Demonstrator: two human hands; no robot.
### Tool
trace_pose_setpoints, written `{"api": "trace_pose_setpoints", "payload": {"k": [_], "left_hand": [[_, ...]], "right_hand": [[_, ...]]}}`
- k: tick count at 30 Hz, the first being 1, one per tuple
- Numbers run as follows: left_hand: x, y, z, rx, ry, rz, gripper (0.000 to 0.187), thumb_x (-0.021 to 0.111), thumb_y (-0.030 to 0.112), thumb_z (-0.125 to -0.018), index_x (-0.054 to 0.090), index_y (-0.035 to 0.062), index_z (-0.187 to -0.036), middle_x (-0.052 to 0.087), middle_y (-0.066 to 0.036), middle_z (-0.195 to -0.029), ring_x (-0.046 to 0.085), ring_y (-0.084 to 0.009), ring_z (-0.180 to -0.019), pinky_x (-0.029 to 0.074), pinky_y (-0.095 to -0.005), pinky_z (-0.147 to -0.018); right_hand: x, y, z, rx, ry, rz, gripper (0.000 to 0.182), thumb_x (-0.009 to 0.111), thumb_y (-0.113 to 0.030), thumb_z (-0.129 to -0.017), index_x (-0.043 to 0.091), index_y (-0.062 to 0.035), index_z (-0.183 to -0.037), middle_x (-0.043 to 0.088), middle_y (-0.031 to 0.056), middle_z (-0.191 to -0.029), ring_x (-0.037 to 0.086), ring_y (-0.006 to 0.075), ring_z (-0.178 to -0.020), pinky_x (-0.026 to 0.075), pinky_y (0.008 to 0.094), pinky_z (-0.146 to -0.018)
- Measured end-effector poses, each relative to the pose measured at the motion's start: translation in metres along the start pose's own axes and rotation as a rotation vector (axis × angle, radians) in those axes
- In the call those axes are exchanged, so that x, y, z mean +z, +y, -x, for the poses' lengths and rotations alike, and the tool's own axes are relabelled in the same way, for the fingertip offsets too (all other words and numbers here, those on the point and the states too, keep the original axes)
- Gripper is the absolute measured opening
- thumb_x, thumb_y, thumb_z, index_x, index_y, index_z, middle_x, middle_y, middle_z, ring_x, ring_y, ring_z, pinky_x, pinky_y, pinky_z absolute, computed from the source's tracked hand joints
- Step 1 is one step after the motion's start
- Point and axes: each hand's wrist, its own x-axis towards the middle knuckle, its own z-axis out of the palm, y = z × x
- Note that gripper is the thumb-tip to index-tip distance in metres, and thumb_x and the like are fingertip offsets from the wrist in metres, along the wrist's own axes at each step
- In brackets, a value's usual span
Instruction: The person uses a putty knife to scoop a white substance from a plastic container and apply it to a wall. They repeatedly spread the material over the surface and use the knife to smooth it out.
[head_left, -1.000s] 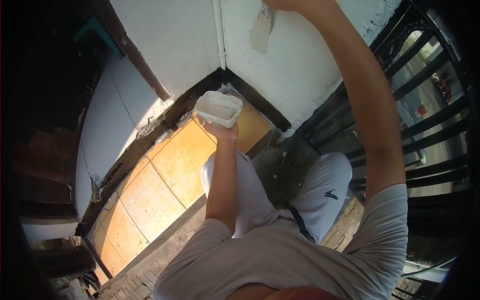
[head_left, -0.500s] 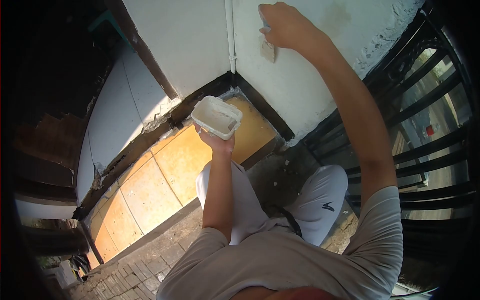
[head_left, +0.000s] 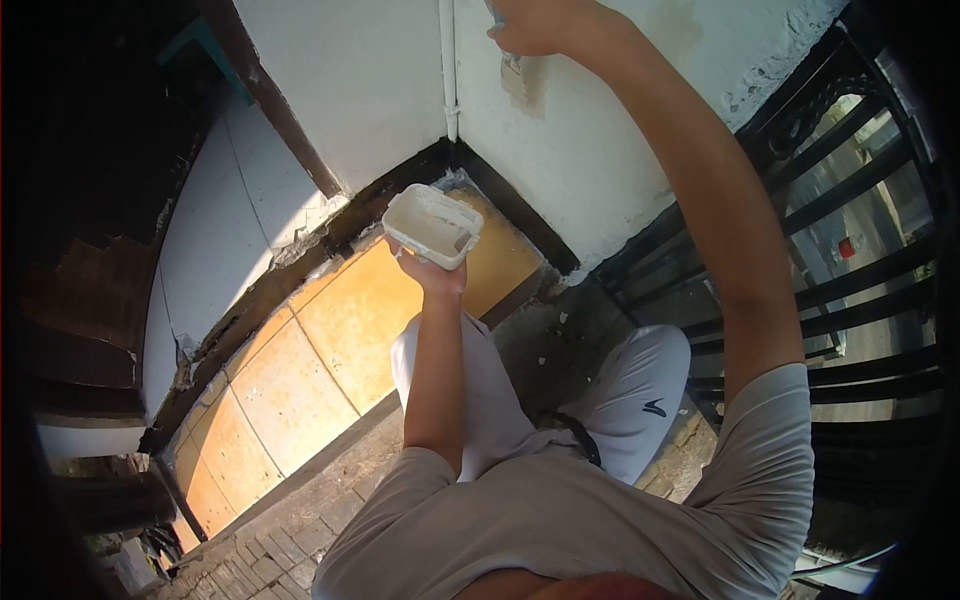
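Observation:
My left hand (head_left: 436, 276) grips a white plastic tub (head_left: 425, 250) from below, tilted so its opening faces up toward me. Whitish paste coats its inside. Up against the white wall (head_left: 580, 160), my right hand (head_left: 540, 25) is closed around the handle of a putty knife (head_left: 511, 72). Its blade points down and lies at the wall, with pale paste on it. Beside the blade is a greyish-tan smear (head_left: 537, 88). The fingertips of the right hand are partly cut off by the top edge.
A white pipe (head_left: 449, 80) runs down the wall corner. Below lies a yellow tiled ledge (head_left: 325, 345) with a dark, broken border. Black metal railings (head_left: 850, 290) stand close on the right. Stone paving (head_left: 270, 550) is at lower left.
My right hand has moved the putty knife left and slightly up along the wall, and a greyish-tan smear now shows beside the blade. The tub stays nearly still in my left hand.

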Motion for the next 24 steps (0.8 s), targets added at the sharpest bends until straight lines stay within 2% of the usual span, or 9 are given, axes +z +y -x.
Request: {"api": "trace_pose_setpoints", "payload": {"k": [4, 7, 10, 13, 16, 19, 22, 24], "left_hand": [[-0.001, 0.0, -0.001, -0.044, -0.033, 0.053, 0.059, 0.039, 0.061, -0.101, 0.056, 0.0201, -0.14, 0.06, -0.004, -0.139, 0.056, -0.0302, -0.129, 0.048, -0.0533, -0.107], [-0.003, -0.003, 0.001, -0.075, -0.033, 0.088, 0.059, 0.04, 0.061, -0.101, 0.056, 0.0207, -0.141, 0.06, -0.004, -0.139, 0.057, -0.0302, -0.128, 0.049, -0.0538, -0.106], [-0.001, -0.002, 0.006, -0.094, -0.02, 0.075, 0.06, 0.041, 0.062, -0.1, 0.055, 0.0211, -0.141, 0.06, -0.004, -0.14, 0.057, -0.0302, -0.128, 0.049, -0.0543, -0.106], [-0.002, -0.001, 0.007, -0.107, -0.043, 0.087, 0.061, 0.042, 0.063, -0.099, 0.055, 0.0209, -0.142, 0.06, -0.004, -0.14, 0.057, -0.0303, -0.129, 0.049, -0.0549, -0.106], [-0.007, 0.001, 0.004, -0.098, -0.051, 0.081, 0.062, 0.043, 0.063, -0.099, 0.055, 0.0206, -0.142, 0.059, -0.004, -0.14, 0.057, -0.0307, -0.129, 0.048, -0.0552, -0.107], [-0.007, 0.007, 0.005, -0.08, -0.046, 0.077, 0.062, 0.043, 0.062, -0.099, 0.055, 0.0199, -0.142, 0.06, -0.005, -0.14, 0.057, -0.0316, -0.128, 0.048, -0.0556, -0.107], [-0.004, 0.015, 0.005, -0.073, -0.037, 0.107, 0.061, 0.043, 0.062, -0.099, 0.055, 0.0191, -0.141, 0.06, -0.006, -0.139, 0.058, -0.0325, -0.127, 0.048, -0.056, -0.106], [-0.002, 0.019, 0.006, -0.063, -0.04, 0.108, 0.061, 0.043, 0.062, -0.099, 0.055, 0.0188, -0.141, 0.06, -0.007, -0.139, 0.058, -0.0328, -0.127, 0.048, -0.0562, -0.106]], "right_hand": [[0.001, 0.012, -0.006, 0.164, -0.069, 0.055, 0.012, 0.064, 0.0, -0.071, 0.068, 0.0079, -0.08, 0.069, 0.0311, -0.086, 0.07, 0.046, -0.09, 0.058, 0.0512, -0.076], [-0.039, 0.025, -0.009, 0.17, 0.021, 0.034, 0.012, 0.066, -0.004, -0.072, 0.068, 0.0079, -0.076, 0.068, 0.032, -0.082, 0.071, 0.0454, -0.086, 0.058, 0.0502, -0.072], [-0.059, 0.003, -0.006, 0.089, 0.101, 0.002, 0.016, 0.068, -0.006, -0.072, 0.068, 0.0083, -0.078, 0.067, 0.0331, -0.082, 0.071, 0.0441, -0.086, 0.057, 0.0503, -0.073], [-0.026, 0.004, -0.006, -0.081, 0.071, -0.056, 0.016, 0.068, -0.007, -0.074, 0.069, 0.008, -0.08, 0.067, 0.0326, -0.082, 0.07, 0.0453, -0.086, 0.057, 0.0509, -0.074], [-0.003, 0.021, -0.006, 0.042, -0.012, 0.123, 0.018, 0.068, -0.007, -0.075, 0.069, 0.0084, -0.084, 0.067, 0.0324, -0.082, 0.07, 0.0462, -0.085, 0.056, 0.0511, -0.075], [-0.06, 0.016, 0.007, 0.168, -0.003, 0.065, 0.02, 0.067, -0.007, -0.076, 0.068, 0.009, -0.089, 0.067, 0.0326, -0.085, 0.069, 0.0465, -0.087, 0.056, 0.0501, -0.075], [-0.099, -0.009, 0.026, 0.141, 0.212, -0.015, 0.022, 0.067, -0.008, -0.077, 0.068, 0.0095, -0.091, 0.067, 0.0325, -0.085, 0.069, 0.0465, -0.085, 0.055, 0.0498, -0.074], [-0.102, -0.02, 0.037, 0.109, 0.238, -0.174, 0.021, 0.067, -0.009, -0.079, 0.067, 0.0092, -0.089, 0.067, 0.0322, -0.085, 0.069, 0.0471, -0.085, 0.054, 0.0498, -0.073]]}}
